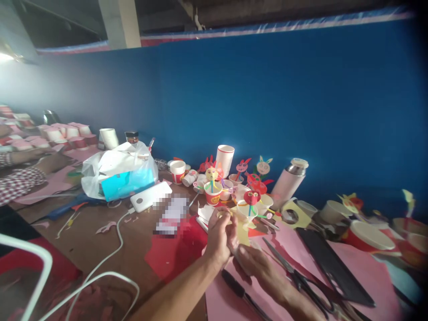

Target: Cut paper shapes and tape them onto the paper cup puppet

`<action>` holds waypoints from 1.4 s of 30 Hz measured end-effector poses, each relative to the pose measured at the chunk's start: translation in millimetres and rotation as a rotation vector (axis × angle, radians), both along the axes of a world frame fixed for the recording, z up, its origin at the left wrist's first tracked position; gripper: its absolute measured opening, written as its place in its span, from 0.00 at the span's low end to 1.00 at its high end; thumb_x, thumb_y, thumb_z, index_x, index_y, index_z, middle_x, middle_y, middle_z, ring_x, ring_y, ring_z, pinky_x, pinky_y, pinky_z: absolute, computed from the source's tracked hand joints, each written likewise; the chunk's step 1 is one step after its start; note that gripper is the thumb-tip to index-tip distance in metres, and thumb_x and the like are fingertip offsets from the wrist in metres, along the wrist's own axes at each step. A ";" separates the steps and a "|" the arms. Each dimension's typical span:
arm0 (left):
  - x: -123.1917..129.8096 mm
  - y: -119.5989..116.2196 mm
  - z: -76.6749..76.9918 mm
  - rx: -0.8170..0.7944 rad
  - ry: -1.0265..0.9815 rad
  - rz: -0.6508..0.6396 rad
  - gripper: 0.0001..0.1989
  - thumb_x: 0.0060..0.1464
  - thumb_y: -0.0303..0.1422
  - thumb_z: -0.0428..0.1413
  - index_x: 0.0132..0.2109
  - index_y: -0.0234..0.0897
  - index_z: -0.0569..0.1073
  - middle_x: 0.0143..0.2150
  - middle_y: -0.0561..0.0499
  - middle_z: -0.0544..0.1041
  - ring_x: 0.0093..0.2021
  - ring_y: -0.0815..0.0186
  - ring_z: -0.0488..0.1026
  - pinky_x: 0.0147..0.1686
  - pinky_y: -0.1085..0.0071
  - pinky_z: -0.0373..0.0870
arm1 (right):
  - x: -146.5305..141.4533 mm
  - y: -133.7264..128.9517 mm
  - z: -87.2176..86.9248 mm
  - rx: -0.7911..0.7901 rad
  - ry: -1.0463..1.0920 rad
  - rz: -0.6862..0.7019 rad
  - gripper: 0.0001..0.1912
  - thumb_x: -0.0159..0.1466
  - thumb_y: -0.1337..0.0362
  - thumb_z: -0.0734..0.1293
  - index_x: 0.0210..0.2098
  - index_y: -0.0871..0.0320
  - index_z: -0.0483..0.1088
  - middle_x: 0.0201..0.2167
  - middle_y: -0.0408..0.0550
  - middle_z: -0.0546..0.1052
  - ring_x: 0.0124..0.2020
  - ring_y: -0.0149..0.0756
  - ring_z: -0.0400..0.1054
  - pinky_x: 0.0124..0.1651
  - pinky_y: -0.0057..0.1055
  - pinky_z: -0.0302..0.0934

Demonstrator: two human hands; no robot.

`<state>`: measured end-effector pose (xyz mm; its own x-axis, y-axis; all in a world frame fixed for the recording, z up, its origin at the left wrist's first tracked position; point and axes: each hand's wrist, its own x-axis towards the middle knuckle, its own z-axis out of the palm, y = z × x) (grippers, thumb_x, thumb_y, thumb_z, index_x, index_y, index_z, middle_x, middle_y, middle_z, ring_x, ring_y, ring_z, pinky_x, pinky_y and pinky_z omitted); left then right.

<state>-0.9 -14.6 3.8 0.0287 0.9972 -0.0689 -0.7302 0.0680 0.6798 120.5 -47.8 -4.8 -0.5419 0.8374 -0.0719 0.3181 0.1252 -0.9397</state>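
My left hand (220,236) is closed, its fingers curled in at the middle of the table. A piece of yellow paper (243,235) shows beside its fingers and appears to be held there. My right hand (254,263) meets it from the right, with thumb and fingers pinched together; what lies between them is hidden. Just beyond the hands stands a paper cup (246,212) with a red paper face (252,197) on a straw. Scissors (297,276) with black handles lie to the right of my right hand. A black-handled tool (233,283) lies below the hands.
Pink paper (284,240) and red paper (167,256) cover parts of the table. A dark flat case (334,265), pink thermos (288,183), white power bank (151,196) with cable and plastic bag (92,171) surround the work. Another person's checked sleeve (23,185) is at left.
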 end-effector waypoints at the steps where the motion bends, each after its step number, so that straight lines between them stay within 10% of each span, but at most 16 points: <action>1: 0.0 0.5 1.6 -0.014 -0.005 0.006 0.14 0.44 0.38 0.57 0.36 0.41 0.59 0.23 0.62 0.66 0.09 0.80 0.50 0.09 0.79 0.45 | 1.2 0.7 1.0 -0.012 -0.007 0.039 0.24 0.66 0.49 0.48 0.24 0.57 0.59 0.19 0.39 0.62 0.20 0.28 0.57 0.26 0.25 0.54; 11: 1.0 20.0 -1.2 -0.045 -0.083 0.174 0.12 0.46 0.35 0.55 0.31 0.40 0.57 0.22 0.62 0.62 0.11 0.81 0.48 0.09 0.80 0.44 | -5.5 5.0 -31.1 0.864 -0.525 -0.386 0.18 0.66 0.53 0.54 0.35 0.58 0.68 0.24 0.49 0.73 0.25 0.38 0.68 0.28 0.29 0.54; 20: -3.6 17.9 -5.7 -0.045 -0.094 0.115 0.09 0.47 0.32 0.55 0.31 0.39 0.59 0.21 0.62 0.61 0.11 0.80 0.47 0.10 0.80 0.44 | 0.0 8.4 -0.2 0.067 -0.118 -0.081 0.28 0.67 0.50 0.45 0.26 0.58 0.66 0.16 0.41 0.69 0.19 0.30 0.63 0.25 0.26 0.58; 28: -7.0 24.0 -13.8 -0.019 -0.124 0.159 0.10 0.47 0.32 0.54 0.29 0.38 0.58 0.21 0.61 0.61 0.11 0.81 0.47 0.10 0.80 0.45 | -2.8 8.3 -36.6 0.819 -0.479 -0.417 0.17 0.64 0.52 0.57 0.31 0.57 0.67 0.23 0.49 0.73 0.25 0.39 0.67 0.28 0.31 0.54; 36: -3.9 18.8 -12.5 -0.062 -0.124 0.090 0.09 0.47 0.31 0.54 0.29 0.38 0.58 0.21 0.61 0.60 0.12 0.81 0.47 0.10 0.80 0.45 | -2.5 6.4 0.6 0.029 -0.139 -0.071 0.27 0.66 0.48 0.47 0.28 0.57 0.67 0.15 0.40 0.68 0.18 0.30 0.63 0.25 0.26 0.57; 42: -11.7 28.0 -8.3 -0.129 -0.148 0.143 0.08 0.47 0.27 0.52 0.28 0.38 0.57 0.20 0.62 0.59 0.10 0.80 0.46 0.09 0.79 0.42 | -5.9 4.8 -17.4 0.526 -0.525 -0.260 0.21 0.67 0.53 0.50 0.26 0.56 0.64 0.18 0.42 0.70 0.20 0.31 0.64 0.24 0.25 0.50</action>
<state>-12.6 13.4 -4.6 -0.0927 0.9751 -0.2015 -0.8298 0.0362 0.5568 114.6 -43.0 -22.2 -0.3287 0.9278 0.1767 0.7845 0.3724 -0.4959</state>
